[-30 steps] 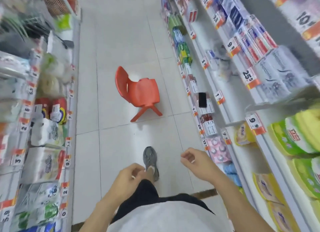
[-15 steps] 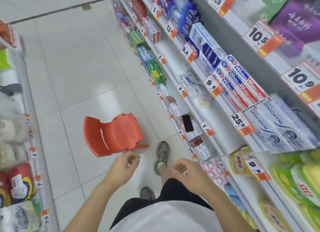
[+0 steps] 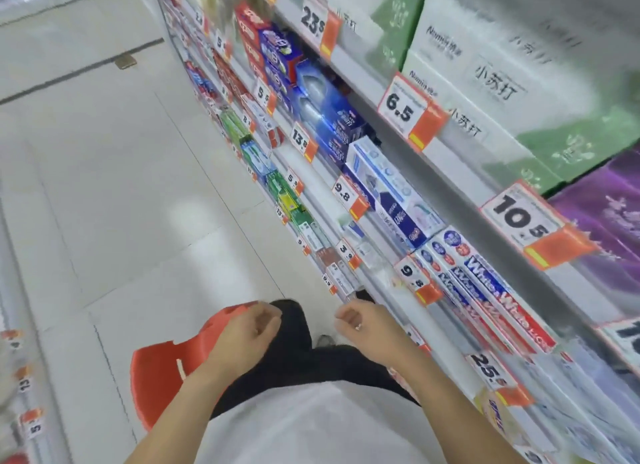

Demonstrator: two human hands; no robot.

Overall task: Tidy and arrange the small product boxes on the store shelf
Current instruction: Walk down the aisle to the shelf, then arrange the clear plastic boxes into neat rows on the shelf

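Observation:
Rows of small toothpaste boxes fill the store shelf (image 3: 408, 255) on my right: blue-and-red "White" boxes (image 3: 491, 290), blue-and-white boxes (image 3: 391, 190), dark blue boxes (image 3: 325, 113) and red boxes (image 3: 251, 44) farther off. My left hand (image 3: 247, 332) hangs in front of my body with its fingers loosely curled, holding nothing. Just short of the shelf's lower edge, my right hand (image 3: 360, 323) is also loosely curled and holds nothing. Neither hand touches a box.
A red plastic chair (image 3: 166, 370) stands on the white tiled floor directly behind my left hand. Orange price tags (image 3: 427, 126) line the shelf edges. Green and purple packs (image 3: 519, 68) fill the top shelf. Another shelf unit (image 3: 24, 394) borders the aisle's left side.
I have walked down the aisle toward the red chair, which now sits at my left hand. The view has turned right and up to the toothpaste shelves. Both hands stay loosely curled.

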